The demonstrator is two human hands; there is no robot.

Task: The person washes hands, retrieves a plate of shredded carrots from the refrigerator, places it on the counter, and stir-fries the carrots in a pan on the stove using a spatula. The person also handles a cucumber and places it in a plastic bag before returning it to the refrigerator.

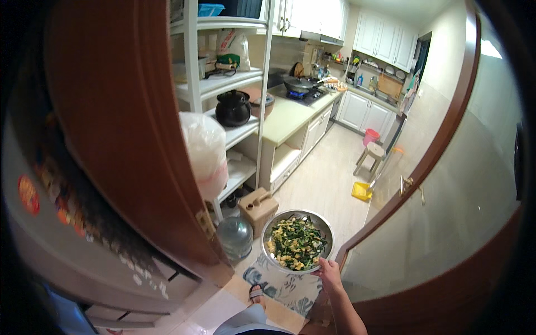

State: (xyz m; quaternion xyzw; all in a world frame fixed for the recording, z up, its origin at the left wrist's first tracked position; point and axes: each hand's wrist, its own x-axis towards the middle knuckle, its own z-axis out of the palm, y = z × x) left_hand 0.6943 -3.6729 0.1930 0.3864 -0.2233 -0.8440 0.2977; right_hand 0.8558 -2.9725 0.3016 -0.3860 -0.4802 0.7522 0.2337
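Note:
A round stainless steel bowl (pixel 329 226) is held out in front of me by its rim. My right hand (pixel 328 274) grips its lower right edge, thumb on top. Inside lies a mix of chopped green vegetables and yellow scrambled egg pieces (pixel 296 243). The bowl hangs above a patterned floor mat (pixel 293 289) in the doorway. My left hand is out of view.
A brown door frame (pixel 184 167) rises at left, a glass-panelled door (pixel 435 201) at right. A plastic water bottle (pixel 235 238) and beige jerrycan (pixel 258 206) stand beside the mat. Deeper in are a stool (pixel 372 150), a yellow dustpan (pixel 361 191) and a wok (pixel 299 85) over a lit burner.

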